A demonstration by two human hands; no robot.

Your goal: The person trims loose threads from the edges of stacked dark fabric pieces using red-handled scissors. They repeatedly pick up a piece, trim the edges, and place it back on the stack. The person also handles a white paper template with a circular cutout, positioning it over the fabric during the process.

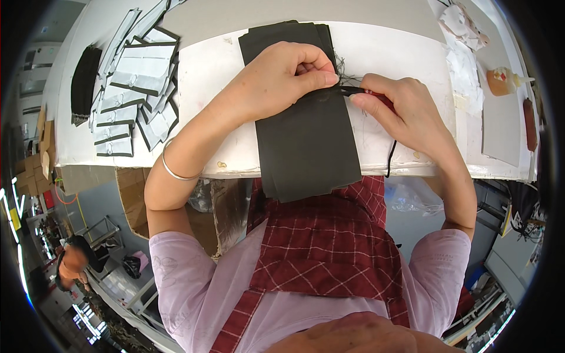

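Observation:
Stacked black fabric panels (309,145) lie across the white table and hang over its near edge. My left hand (293,77) rests on the stack, thumb and forefinger pinched at its right edge, where loose dark threads (340,73) stick out. Just right of that edge, my right hand (399,106) grips a small tool with red handles (380,99), seemingly thread snips; its dark tip points left at the threads. A black cord (391,159) hangs below the right hand over the table edge.
Pale pieces with black borders (141,84) lie in a spread pile at left, beside a dark fabric bundle (85,84). A bottle of amber liquid (503,81) and crumpled patterned cloth (461,26) are at right. Another person (73,262) is at lower left.

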